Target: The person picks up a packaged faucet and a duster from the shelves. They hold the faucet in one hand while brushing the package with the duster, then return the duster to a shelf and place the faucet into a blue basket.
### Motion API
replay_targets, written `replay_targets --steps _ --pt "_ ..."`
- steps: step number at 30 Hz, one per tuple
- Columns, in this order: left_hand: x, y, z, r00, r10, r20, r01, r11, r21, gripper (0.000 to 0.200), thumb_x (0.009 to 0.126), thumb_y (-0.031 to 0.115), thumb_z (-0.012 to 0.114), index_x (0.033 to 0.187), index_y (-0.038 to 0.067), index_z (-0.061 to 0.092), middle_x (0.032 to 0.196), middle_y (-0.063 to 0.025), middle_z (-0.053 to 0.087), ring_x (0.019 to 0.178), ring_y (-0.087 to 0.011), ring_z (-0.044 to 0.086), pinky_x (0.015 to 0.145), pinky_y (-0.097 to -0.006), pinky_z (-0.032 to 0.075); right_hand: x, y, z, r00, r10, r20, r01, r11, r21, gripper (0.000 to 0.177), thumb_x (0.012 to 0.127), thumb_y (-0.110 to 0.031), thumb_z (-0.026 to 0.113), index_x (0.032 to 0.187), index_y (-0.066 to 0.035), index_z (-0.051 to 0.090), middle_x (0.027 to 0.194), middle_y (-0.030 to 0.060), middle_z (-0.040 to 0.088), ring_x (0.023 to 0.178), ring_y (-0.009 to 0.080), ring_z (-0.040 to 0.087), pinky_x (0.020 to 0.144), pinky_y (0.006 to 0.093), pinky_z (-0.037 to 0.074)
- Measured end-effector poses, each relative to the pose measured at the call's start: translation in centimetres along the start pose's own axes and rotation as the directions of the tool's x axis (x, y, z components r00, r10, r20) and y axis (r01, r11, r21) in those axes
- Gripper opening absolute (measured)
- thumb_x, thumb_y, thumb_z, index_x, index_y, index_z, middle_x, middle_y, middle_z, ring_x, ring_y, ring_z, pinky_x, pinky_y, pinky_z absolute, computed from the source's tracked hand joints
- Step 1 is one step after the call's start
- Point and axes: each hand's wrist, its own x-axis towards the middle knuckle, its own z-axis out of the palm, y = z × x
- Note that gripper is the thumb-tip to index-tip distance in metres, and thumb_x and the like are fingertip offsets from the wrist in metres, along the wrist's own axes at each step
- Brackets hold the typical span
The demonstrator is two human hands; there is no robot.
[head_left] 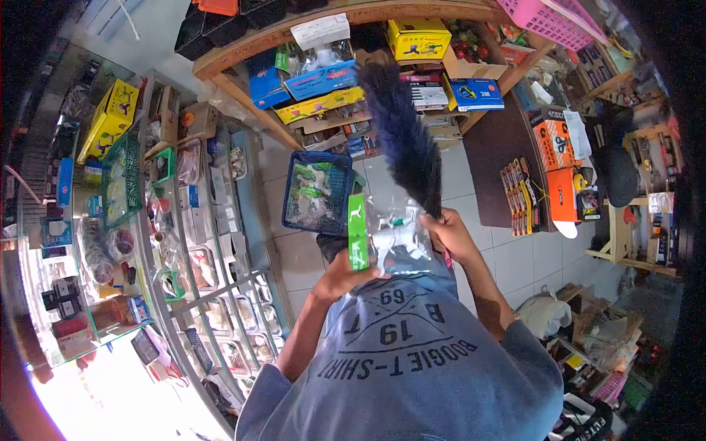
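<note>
tiled shop floor [515, 257] — left hand [340, 275] grips packet [390, 237], right hand [450, 234] clenched round duster [403, 140].

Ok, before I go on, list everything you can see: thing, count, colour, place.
packet: one, clear with green header card, held at centre
feather duster: one, dark blue-black, held upright at centre
display counter: one, glass, left, full of small goods
blue basket: one, beside the counter, holding packets
wire basket: one, green, on the counter
shelf: one, wooden, top, stacked with blue and yellow boxes
pink basket: one, top right
dark table: one, brown, right
orange boxes: two, on the table
T-shirt: one, grey-blue, bottom
left hand: shut on the packet
right hand: shut on the duster's handle
</note>
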Motion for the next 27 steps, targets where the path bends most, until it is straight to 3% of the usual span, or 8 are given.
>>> replay_targets --steps 4,6,8,10,15,18,20,27 --pt "0.8 2.3 0.1 0.963 -0.025 -0.269 0.023 1.0 -0.011 0.035 0.086 0.003 0.063 0.116 -0.005 0.048 0.092 -0.0062 0.058 0.083 -0.015 0.061 0.074 -0.0338 0.057 1.3 0.2 0.4 0.999 -0.049 0.017 0.047 0.994 0.096 0.024 0.091 -0.024 0.064 0.077 -0.007 0.055 0.048 -0.0064 0.041 0.037 0.0024 0.032 0.035 0.0239 0.019" --pt "1.4 2.0 -0.1 0.906 0.111 -0.408 -0.071 0.991 0.112 0.035 0.088 0.007 0.063 0.117 -0.004 0.047 0.096 -0.0059 0.054 0.082 -0.0163 0.058 0.072 -0.0365 0.057 1.9 0.2 0.7 0.996 -0.087 0.003 0.087 0.994 0.061 0.025 0.09 -0.025 0.065 0.076 -0.007 0.055 0.049 -0.0067 0.041 0.037 0.0023 0.031 0.035 0.0242 0.019" --pt "1.2 2.0 -0.3 0.911 0.051 -0.41 -0.033 0.998 0.051 0.047 0.083 0.009 0.07 0.121 -0.003 0.046 0.104 -0.0068 0.056 0.087 -0.0145 0.057 0.072 -0.0304 0.053 2.2 0.0 1.1 0.993 -0.112 -0.025 0.113 0.993 0.033 0.024 0.09 -0.025 0.065 0.078 -0.006 0.056 0.049 -0.007 0.041 0.037 0.0022 0.031 0.035 0.0242 0.019" --pt "0.8 3.7 1.2 0.902 0.246 -0.355 -0.132 0.94 0.314 0.049 0.08 0.001 0.07 0.122 -0.003 0.045 0.103 -0.008 0.057 0.089 -0.0153 0.059 0.074 -0.0306 0.055 2.1 -0.8 1.6 0.989 -0.136 -0.06 0.137 0.991 0.009 0.024 0.089 -0.026 0.066 0.08 -0.006 0.057 0.05 -0.0072 0.041 0.037 0.0022 0.031 0.035 0.0242 0.019" --pt "0.8 1.7 0.6 0.845 0.309 -0.436 -0.119 0.904 0.41 0.051 0.075 0.001 0.076 0.118 -0.002 0.049 0.099 -0.007 0.062 0.089 -0.0122 0.06 0.073 -0.0261 0.052 2.9 -1.0 1.7 0.939 -0.343 -0.033 0.327 0.918 -0.225 0.022 0.09 -0.021 0.064 0.077 -0.005 0.056 0.048 -0.0048 0.044 0.035 0.0037 0.034 0.034 0.0237 0.023" --pt "0.6 1.9 0.7 0.838 0.291 -0.462 -0.091 0.909 0.408 0.044 0.075 0.003 0.076 0.112 -0.003 0.052 0.09 -0.0069 0.065 0.082 -0.0122 0.063 0.071 -0.0255 0.051 2.5 -1.5 1.6 0.988 -0.153 -0.004 0.152 0.982 -0.109 0.022 0.09 -0.02 0.064 0.077 -0.005 0.056 0.048 -0.0049 0.044 0.036 0.0036 0.034 0.034 0.0241 0.023" --pt "0.7 0.8 0.1 0.823 0.235 -0.518 -0.111 0.96 0.259 0.035 0.079 0.005 0.073 0.107 -0.005 0.054 0.082 -0.006 0.065 0.076 -0.0123 0.064 0.069 -0.0257 0.052 2.6 -1.3 1.7 0.989 -0.15 0.004 0.15 0.985 -0.084 0.022 0.09 -0.02 0.064 0.077 -0.005 0.056 0.049 -0.0048 0.044 0.036 0.0035 0.035 0.034 0.0244 0.023" --pt "1.0 1.4 0.8 0.789 0.189 -0.584 0.024 0.941 0.338 0.032 0.083 0.006 0.069 0.11 -0.005 0.055 0.09 -0.0091 0.066 0.084 -0.0144 0.066 0.072 -0.0262 0.052 2.8 -1.0 1.8 0.969 -0.241 -0.047 0.232 0.961 -0.154 0.022 0.087 -0.022 0.068 0.079 -0.003 0.06 0.053 -0.0052 0.047 0.042 0.0029 0.038 0.038 0.023 0.026"
